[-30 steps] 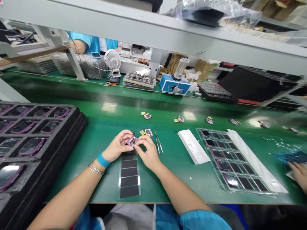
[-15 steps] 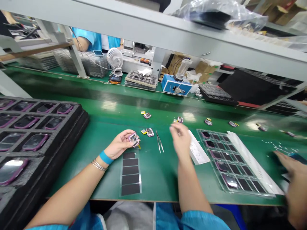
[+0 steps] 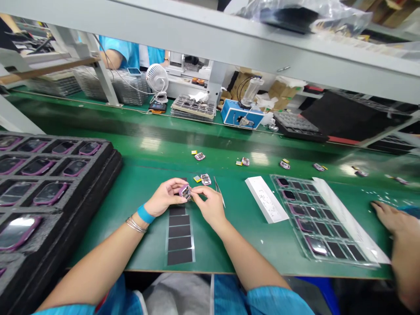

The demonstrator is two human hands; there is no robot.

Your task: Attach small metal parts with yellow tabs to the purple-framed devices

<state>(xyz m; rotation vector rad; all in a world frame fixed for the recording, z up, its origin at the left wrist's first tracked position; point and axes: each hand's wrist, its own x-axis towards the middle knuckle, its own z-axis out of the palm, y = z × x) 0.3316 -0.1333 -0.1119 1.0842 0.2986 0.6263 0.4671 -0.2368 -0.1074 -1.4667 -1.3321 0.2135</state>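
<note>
My left hand [image 3: 166, 197] holds a small pink watch case [image 3: 184, 191] just above the green table. My right hand [image 3: 210, 204] meets it from the right, with thumb and forefinger pinched at the case's edge. Below both hands lies a strip of black adhesive pads [image 3: 179, 235]. A second watch case [image 3: 205, 179] with a yellow part [image 3: 197, 178] rests just beyond my hands. Tweezers [image 3: 219, 189] lie partly behind my right hand.
A black foam tray [image 3: 108, 164] of pink watch cases fills the left. A clear tray [image 3: 320, 223] with black pads and a white strip [image 3: 265, 199] lie to the right. More cases ride the belt [image 3: 147, 140]. Another person's hand [image 3: 392, 216] rests at far right.
My right hand went out to the right toward the white strip, then came back to the watch case in my left hand. The other person's hand moved along the right edge.
</note>
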